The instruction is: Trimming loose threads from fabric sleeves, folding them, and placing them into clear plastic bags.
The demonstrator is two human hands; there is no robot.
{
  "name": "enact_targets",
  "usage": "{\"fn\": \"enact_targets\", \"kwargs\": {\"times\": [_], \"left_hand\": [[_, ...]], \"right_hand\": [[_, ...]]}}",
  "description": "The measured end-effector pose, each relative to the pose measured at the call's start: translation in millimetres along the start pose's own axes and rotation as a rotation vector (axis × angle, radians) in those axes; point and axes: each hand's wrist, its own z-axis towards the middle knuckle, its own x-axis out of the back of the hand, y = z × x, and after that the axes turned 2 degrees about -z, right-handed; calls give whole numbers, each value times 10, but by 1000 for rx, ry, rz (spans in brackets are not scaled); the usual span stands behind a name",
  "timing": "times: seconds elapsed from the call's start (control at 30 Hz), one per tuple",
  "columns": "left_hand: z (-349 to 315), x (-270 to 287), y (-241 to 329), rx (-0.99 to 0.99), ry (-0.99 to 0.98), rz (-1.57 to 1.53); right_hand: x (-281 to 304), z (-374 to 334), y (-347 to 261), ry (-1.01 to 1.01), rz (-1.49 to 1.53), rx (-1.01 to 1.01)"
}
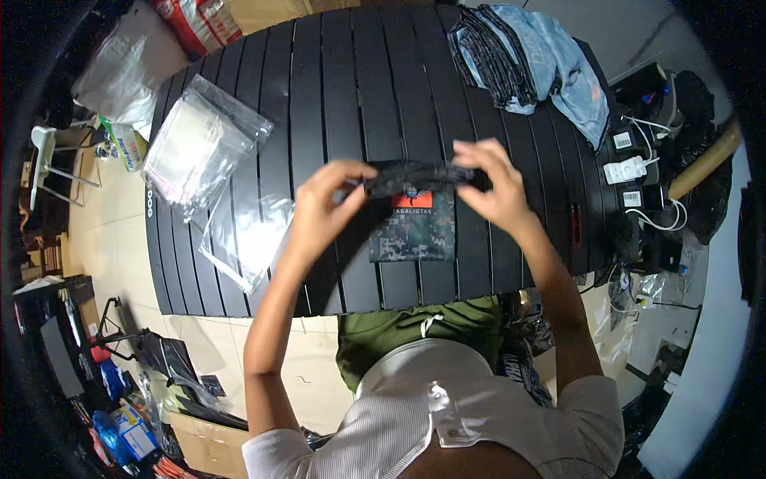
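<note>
— Hands? Left hand [331, 195] and right hand [488, 182] both raised over black slatted table [351, 96], each pinching one end of dark folded cloth [415, 177] stretched between them.

— And below? Camouflage packet [412, 227] with orange label flat on table, just under cloth. Clear plastic bags [209, 148] to left, folded denim [531, 56] at far right.

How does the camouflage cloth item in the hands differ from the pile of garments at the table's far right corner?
The dark camouflage cloth item is single, held up by the left hand and right hand; the folded garment pile is several pieces, pale blue denim and dark prints, lying untouched. Both are fabric, over the black slatted table.
</note>
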Motion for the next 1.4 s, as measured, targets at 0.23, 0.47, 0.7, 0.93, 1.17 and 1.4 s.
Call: {"fn": "enact_targets", "kwargs": {"times": [0.23, 0.47, 0.7, 0.93, 1.17, 1.4], "left_hand": [[-602, -90, -56, 40, -172, 51], [-740, -120, 54, -52, -178, 179], [-868, -355, 53, 38, 45, 111], [-885, -428, 96, 77, 77, 213], [-856, -591, 166, 137, 194, 265], [-873, -629, 215, 135, 218, 338]], "right_hand": [[-149, -497, -73, -213, -114, 277], [-6, -575, -158, -252, -79, 136], [-190, -655, -468, -214, -186, 40], [-220, -709, -437, -137, -317, 126], [-214, -706, -411, -162, -242, 167], [-140, -738, -337, -190, -307, 132]]}}
